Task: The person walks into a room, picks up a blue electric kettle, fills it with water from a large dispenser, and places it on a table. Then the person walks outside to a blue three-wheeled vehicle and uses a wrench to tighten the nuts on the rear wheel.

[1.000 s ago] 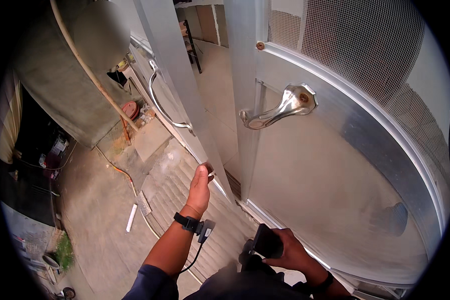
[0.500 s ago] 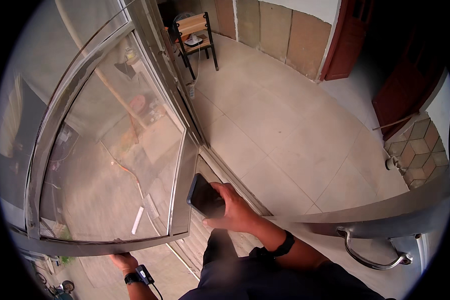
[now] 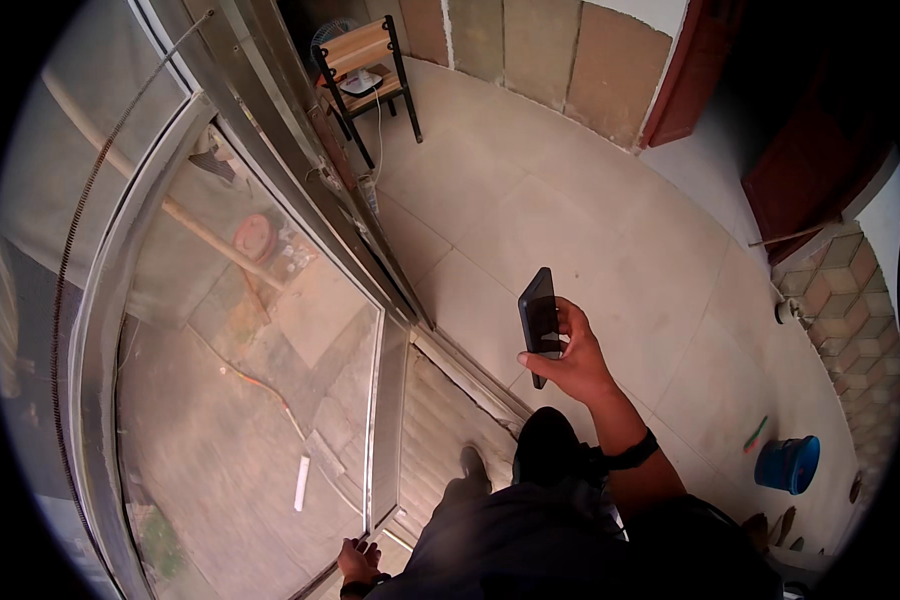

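In my right hand is a dark smartphone, held upright with the thumb on one side and the fingers on the other. A dark strap circles that wrist. My left hand is low in the picture, its fingers curled at the edge of a metal-framed glass door. The door stands swung open on my left, and the concrete ground outside shows through its pane. Part of the left grip is hidden behind the door's edge.
A wooden chair with a white device and cord on it stands at the far left of the tiled floor. A blue bucket is at the right, below a red door. The doorway's sill runs under me.
I have stepped inward through the doorway. The phone has risen and moved right with my right hand. My left hand has shifted right along with the door's edge. The bucket has come into view.
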### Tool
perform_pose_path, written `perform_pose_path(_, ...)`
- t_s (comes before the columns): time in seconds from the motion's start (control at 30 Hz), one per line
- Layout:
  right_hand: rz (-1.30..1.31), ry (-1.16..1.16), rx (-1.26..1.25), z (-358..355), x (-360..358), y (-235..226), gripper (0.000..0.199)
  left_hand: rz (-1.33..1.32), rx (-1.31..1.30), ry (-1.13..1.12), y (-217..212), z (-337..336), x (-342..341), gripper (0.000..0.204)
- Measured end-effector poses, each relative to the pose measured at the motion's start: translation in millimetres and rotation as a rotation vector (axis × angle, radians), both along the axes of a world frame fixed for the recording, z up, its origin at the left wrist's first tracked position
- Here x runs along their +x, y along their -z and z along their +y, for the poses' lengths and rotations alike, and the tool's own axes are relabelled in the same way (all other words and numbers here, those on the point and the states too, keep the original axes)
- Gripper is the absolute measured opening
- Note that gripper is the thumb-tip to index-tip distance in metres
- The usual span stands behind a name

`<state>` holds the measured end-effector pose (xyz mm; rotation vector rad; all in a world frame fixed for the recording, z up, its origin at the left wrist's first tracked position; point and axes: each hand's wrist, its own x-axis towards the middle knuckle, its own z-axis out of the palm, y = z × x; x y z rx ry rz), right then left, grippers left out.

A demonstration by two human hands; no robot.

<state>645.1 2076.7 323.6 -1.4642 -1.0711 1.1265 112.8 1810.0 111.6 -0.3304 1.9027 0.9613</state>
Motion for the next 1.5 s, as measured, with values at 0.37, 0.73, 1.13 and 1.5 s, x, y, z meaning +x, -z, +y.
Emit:
perform_pose_path(0.37, -0.080, 0.145, 0.045, 125, 127, 6, 0.087, -0.069, 0.239, 0.809, -82, 333, 206, 0.044)
perform_pose_path(0.73, -0.159, 0.159, -0.051, 238, 299, -47, 0.090, -0.059, 0.202, 1.002, -176, 495, 370, 0.047)
perform_pose_path(1.13, -0.237, 0.017, -0.008, 400, 347, -85, 0.089, -0.045, 0.251, 1.098, -195, 677, 449, 0.048)
perform_pose_path(1.5, -0.473, -0.356, -0.028, 661, 370, -96, 0.092, -0.189, 0.353, 1.141, -197, 961, 538, 0.050)
